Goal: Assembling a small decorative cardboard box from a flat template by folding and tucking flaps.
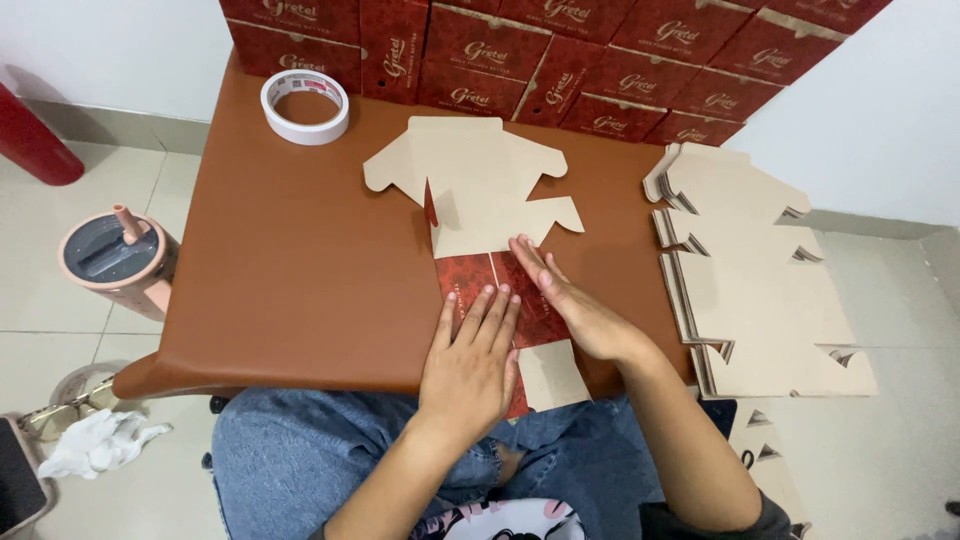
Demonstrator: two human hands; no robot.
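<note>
Denim-clad knees (300, 450) fill the bottom of the frame, and just above them both hands press flat on a die-cut carton blank (480, 190) lying on the brown table (290, 260). Left hand (472, 365), low in the centre, has its fingers spread and straight, palm down on the red printed panel of the blank — gripping nothing. Right hand (565, 305), just to its right and touching it, lies edge-on with fingers extended along a fold, likewise closed on nothing. Most of the blank shows its plain kraft side, reaching toward the upper centre. At right sits a stack of flat blanks (760, 270); a roll of white tape (305, 107) lies upper left, red boxes (560, 50) line the top edge, and a pink lidded tumbler (115, 260) stands on the floor at left.
</note>
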